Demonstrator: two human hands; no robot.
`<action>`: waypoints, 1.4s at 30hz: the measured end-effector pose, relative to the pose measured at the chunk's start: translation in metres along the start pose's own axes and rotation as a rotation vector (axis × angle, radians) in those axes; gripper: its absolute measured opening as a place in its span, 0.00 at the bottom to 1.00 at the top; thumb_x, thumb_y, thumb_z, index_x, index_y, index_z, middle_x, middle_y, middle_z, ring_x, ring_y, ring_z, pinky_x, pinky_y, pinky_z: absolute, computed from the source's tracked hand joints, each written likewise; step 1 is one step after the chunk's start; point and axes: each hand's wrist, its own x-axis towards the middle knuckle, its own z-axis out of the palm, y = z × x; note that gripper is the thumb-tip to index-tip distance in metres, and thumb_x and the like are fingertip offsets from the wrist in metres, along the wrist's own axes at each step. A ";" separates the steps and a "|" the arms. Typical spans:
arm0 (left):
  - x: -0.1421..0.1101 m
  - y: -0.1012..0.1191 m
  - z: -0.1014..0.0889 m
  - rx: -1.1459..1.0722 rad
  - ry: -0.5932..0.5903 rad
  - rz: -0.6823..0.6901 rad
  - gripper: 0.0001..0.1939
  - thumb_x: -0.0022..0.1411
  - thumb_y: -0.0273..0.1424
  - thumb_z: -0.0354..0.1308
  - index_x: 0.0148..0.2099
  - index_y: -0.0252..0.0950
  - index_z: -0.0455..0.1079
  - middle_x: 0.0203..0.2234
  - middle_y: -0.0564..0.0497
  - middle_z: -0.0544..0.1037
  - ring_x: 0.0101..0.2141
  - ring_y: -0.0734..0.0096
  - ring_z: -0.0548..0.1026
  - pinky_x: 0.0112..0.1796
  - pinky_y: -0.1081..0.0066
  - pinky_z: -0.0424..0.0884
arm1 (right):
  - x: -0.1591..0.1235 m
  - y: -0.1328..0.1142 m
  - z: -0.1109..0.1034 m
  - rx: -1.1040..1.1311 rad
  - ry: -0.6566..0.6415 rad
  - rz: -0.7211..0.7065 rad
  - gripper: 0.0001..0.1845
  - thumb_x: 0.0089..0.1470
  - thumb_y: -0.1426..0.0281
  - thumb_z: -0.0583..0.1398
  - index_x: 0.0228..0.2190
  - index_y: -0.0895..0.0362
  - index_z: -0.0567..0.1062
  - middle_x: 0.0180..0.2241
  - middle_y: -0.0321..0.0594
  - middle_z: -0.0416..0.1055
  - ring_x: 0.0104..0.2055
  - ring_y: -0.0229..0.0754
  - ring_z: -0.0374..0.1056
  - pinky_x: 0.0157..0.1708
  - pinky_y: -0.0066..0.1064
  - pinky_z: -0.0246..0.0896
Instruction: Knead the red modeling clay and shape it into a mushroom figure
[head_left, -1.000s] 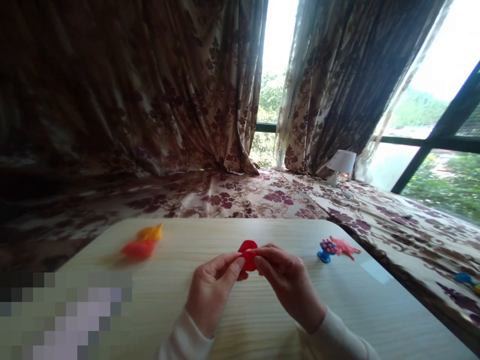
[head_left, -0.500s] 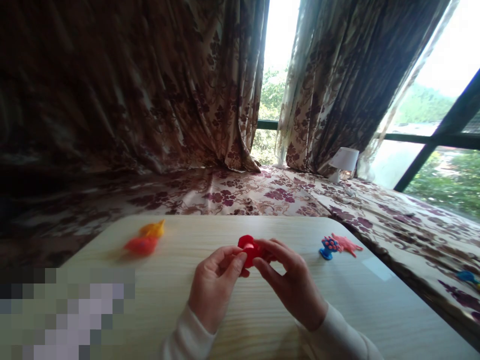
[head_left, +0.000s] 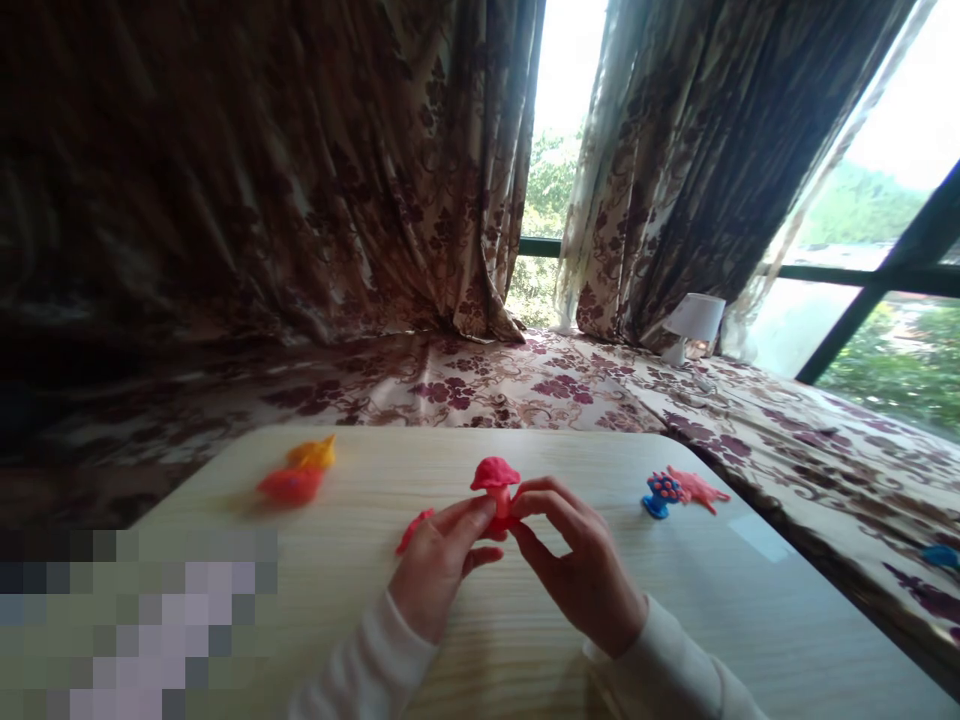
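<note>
A small red clay mushroom (head_left: 495, 484) stands upright at the middle of the light wooden table (head_left: 750, 620). My left hand (head_left: 441, 565) and my right hand (head_left: 574, 565) both pinch its stalk from either side with thumb and fingertips. Its rounded cap rises above my fingers. A thin red clay strip (head_left: 413, 530) lies on the table just left of my left hand.
An orange and yellow clay figure (head_left: 296, 474) lies at the table's far left. A blue clay mushroom (head_left: 660, 493) and a pink clay shape (head_left: 697, 488) sit at the right. Beyond are a flowered cloth (head_left: 487, 385), curtains, a small white lamp (head_left: 694, 325) and a window.
The red clay was a flat lump held between my fingertips; now it stands upright as a mushroom on the table. My left hand has shifted, uncovering the red strip beside it.
</note>
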 end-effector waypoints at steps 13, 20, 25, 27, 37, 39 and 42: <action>0.026 -0.021 -0.007 0.664 0.012 0.443 0.08 0.50 0.29 0.62 0.34 0.45 0.78 0.31 0.52 0.78 0.39 0.62 0.70 0.45 0.66 0.62 | -0.015 0.060 -0.020 -0.173 -0.070 0.124 0.13 0.52 0.79 0.53 0.37 0.56 0.74 0.33 0.41 0.71 0.33 0.40 0.68 0.34 0.32 0.64; 0.033 -0.033 -0.011 1.040 -0.001 0.514 0.07 0.51 0.32 0.60 0.35 0.41 0.76 0.32 0.50 0.75 0.39 0.61 0.68 0.43 0.64 0.63 | -0.021 0.064 -0.016 -0.268 -0.176 0.165 0.12 0.49 0.80 0.56 0.33 0.58 0.77 0.34 0.44 0.72 0.36 0.43 0.69 0.38 0.34 0.63; 0.035 -0.036 -0.014 1.175 0.035 0.491 0.11 0.51 0.37 0.60 0.37 0.40 0.75 0.34 0.49 0.73 0.40 0.62 0.68 0.44 0.65 0.64 | -0.027 0.056 -0.020 -0.319 -0.253 0.141 0.13 0.52 0.81 0.55 0.33 0.57 0.78 0.36 0.45 0.71 0.38 0.43 0.66 0.40 0.35 0.61; 0.035 -0.038 -0.015 1.209 0.053 0.485 0.12 0.51 0.39 0.60 0.37 0.39 0.75 0.35 0.49 0.73 0.41 0.61 0.68 0.44 0.64 0.64 | -0.033 0.051 -0.022 -0.331 -0.293 0.110 0.14 0.52 0.81 0.55 0.34 0.56 0.78 0.37 0.44 0.70 0.39 0.44 0.65 0.42 0.36 0.60; 0.028 -0.034 -0.015 1.253 0.033 0.467 0.14 0.52 0.34 0.59 0.42 0.37 0.73 0.40 0.47 0.73 0.43 0.62 0.69 0.46 0.66 0.64 | -0.043 0.036 -0.016 -0.339 -0.301 0.071 0.17 0.54 0.80 0.53 0.42 0.53 0.74 0.38 0.44 0.68 0.41 0.45 0.61 0.42 0.37 0.58; 0.027 -0.032 -0.015 1.250 0.026 0.456 0.15 0.51 0.33 0.59 0.43 0.36 0.72 0.40 0.47 0.73 0.44 0.62 0.69 0.47 0.66 0.64 | -0.043 0.035 -0.013 -0.323 -0.282 0.077 0.17 0.54 0.80 0.54 0.42 0.53 0.74 0.38 0.44 0.68 0.40 0.45 0.61 0.41 0.37 0.59; 0.026 -0.030 -0.015 1.233 0.035 0.438 0.14 0.51 0.31 0.59 0.42 0.36 0.72 0.40 0.47 0.73 0.44 0.62 0.69 0.46 0.67 0.64 | -0.043 0.036 -0.010 -0.290 -0.234 0.093 0.17 0.54 0.80 0.53 0.40 0.52 0.75 0.37 0.43 0.69 0.40 0.45 0.63 0.40 0.38 0.60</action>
